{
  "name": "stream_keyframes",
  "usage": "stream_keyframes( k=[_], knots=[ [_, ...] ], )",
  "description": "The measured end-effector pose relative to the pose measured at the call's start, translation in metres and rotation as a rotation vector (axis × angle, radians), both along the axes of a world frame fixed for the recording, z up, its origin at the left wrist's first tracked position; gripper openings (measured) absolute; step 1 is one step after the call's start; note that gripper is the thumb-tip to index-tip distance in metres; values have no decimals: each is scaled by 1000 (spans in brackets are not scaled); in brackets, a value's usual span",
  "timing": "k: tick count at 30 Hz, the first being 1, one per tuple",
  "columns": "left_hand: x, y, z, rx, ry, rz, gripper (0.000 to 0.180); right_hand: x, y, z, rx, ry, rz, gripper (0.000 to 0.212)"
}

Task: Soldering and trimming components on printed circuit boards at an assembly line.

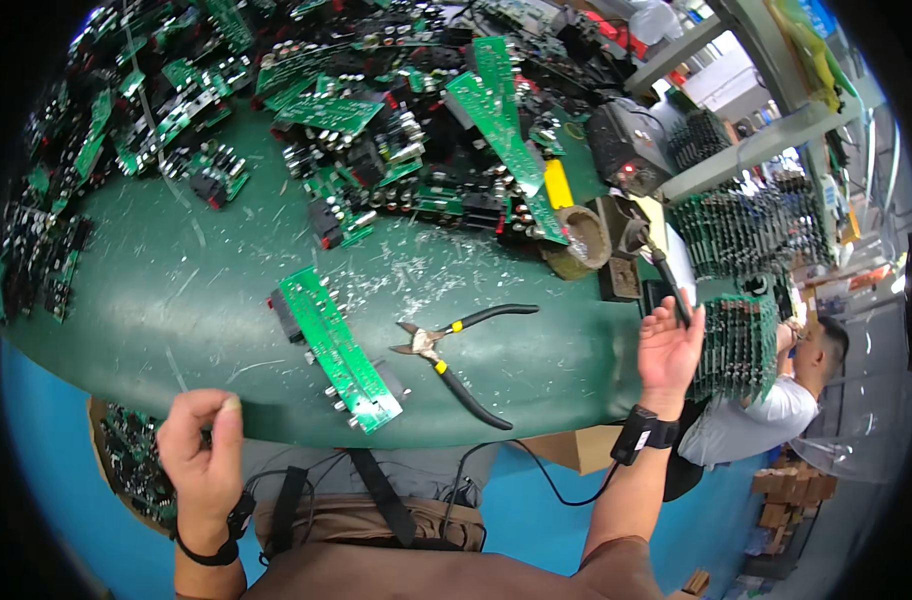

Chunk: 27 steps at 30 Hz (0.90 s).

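My right hand (668, 350) is at the right end of the bench, palm turned up. Its thumb and fingers close on the black handle of a soldering iron (670, 284), whose front end is at the iron stand (624, 235). Over the near left edge is my left hand (204, 455), with curled fingers and the thumb beside them. A thin pale strand (177, 370) runs close to its fingertips; whether they hold it is unclear. Between the hands lie a long green circuit board (336, 350) and black-handled cutting pliers (428, 345) with spread handles.
Heaps of circuit boards (376, 110) cover the far side of the green bench (146, 270). Wire clippings are scattered mid-bench. A round pot (580, 243) stands by the iron stand. Stacked boards (728, 345) sit at right, near another person (776, 405). A board-filled container (131, 465) is below left.
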<state>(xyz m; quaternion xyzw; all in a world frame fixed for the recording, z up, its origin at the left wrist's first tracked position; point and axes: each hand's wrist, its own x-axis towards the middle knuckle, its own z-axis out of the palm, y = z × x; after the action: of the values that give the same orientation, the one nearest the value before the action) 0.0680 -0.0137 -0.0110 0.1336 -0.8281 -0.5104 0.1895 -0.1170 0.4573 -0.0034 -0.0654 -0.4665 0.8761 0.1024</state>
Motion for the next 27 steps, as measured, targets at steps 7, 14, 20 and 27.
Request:
stream_keyframes(
  k=[7,14,20,27],
  knots=[
    [-7,16,9,-53,33,-8,7,47,-32,9,576,114,-269,34],
    [-8,11,2,-29,43,1,13,104,-123,10,531,281,-80,22],
    [-6,4,2,-66,41,-37,16,105,-180,6,577,301,118,35],
    [-10,1,4,-70,63,-133,18,101,-192,-1,570,242,208,35]
  ],
)
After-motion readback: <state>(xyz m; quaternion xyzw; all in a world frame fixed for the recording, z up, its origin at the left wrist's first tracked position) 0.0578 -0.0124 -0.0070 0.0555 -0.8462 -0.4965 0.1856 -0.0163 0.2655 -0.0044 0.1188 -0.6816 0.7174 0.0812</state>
